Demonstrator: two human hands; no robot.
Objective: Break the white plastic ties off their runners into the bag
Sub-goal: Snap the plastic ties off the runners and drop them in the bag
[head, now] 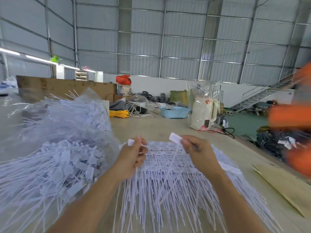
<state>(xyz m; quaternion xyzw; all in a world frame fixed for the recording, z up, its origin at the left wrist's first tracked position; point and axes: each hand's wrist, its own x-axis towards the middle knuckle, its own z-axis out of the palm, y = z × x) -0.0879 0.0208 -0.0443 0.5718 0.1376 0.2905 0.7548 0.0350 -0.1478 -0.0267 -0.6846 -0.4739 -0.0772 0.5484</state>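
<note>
Left hand [133,157] and right hand [196,148] each pinching a white tie [175,138] above runners [165,158]; bag [64,140] leftward for dropping.

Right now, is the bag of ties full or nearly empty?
Full. The clear bag on the left bulges with loose white ties, heaped high and spilling out of its mouth toward the left hand.

orange shape [296,118] at the right edge blurred past telling, heap of ties [55,148] cut off by the left and bottom edges, both forearms cut off below, print on the sheet of tags [165,149] too small to read
</note>
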